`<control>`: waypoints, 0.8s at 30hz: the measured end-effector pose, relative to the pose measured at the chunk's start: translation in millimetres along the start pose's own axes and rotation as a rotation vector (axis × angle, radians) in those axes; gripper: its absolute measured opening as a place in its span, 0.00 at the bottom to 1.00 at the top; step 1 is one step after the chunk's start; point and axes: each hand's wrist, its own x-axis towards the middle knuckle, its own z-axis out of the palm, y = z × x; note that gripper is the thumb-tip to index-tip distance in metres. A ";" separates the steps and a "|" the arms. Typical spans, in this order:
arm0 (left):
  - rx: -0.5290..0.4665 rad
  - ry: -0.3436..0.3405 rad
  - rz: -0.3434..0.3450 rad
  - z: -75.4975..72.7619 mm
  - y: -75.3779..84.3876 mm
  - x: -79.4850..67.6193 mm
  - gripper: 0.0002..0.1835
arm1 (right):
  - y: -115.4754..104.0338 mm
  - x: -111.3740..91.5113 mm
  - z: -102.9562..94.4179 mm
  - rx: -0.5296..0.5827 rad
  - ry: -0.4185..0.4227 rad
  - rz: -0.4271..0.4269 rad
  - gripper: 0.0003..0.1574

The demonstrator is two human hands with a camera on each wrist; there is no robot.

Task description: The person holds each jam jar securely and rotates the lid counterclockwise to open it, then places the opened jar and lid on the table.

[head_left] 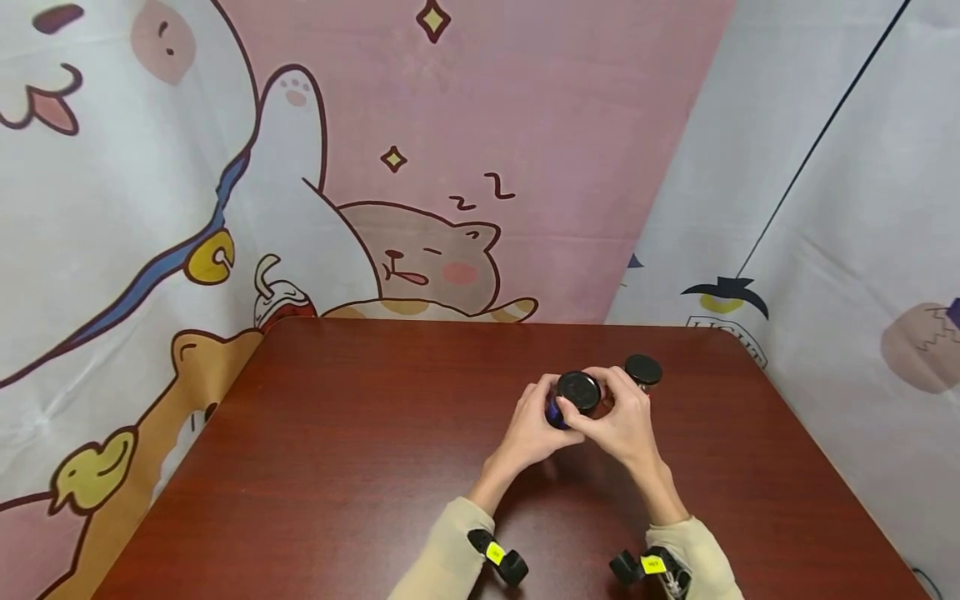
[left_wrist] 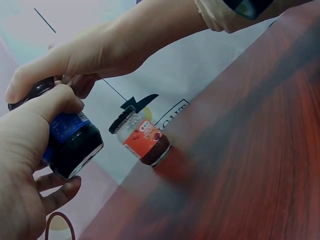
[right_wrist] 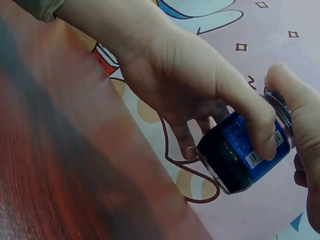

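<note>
A dark glass jar (right_wrist: 227, 162) with a blue label and a black lid (head_left: 580, 389) is held up between both hands, over the table. My left hand (head_left: 534, 423) grips the jar's body, its thumb lying across the blue label in the right wrist view. My right hand (head_left: 622, 423) pinches the black lid at the top, with fingers and thumb on its rim. The jar tilts in both wrist views, and its base shows below the left hand's fingers. Part of the label is hidden behind the left hand.
A second glass jar (left_wrist: 145, 139) with an orange-red label, dark contents and a black lid (head_left: 643, 369) stands on the brown table (head_left: 360, 450), just beyond the right hand. Cloth printed with cartoon animals (head_left: 442, 258) hangs behind the table's far edge.
</note>
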 end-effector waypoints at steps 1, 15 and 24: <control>-0.004 -0.004 -0.001 -2.0 0.1 -0.4 0.35 | -0.8 0.5 0.6 0.008 0.001 -0.005 0.29; 0.023 0.032 0.056 -26.2 4.7 -6.6 0.32 | -14.2 11.1 8.8 0.079 0.004 -0.006 0.27; 0.046 0.063 0.091 -42.8 8.5 -10.2 0.31 | -27.0 19.6 13.0 0.116 -0.009 -0.022 0.27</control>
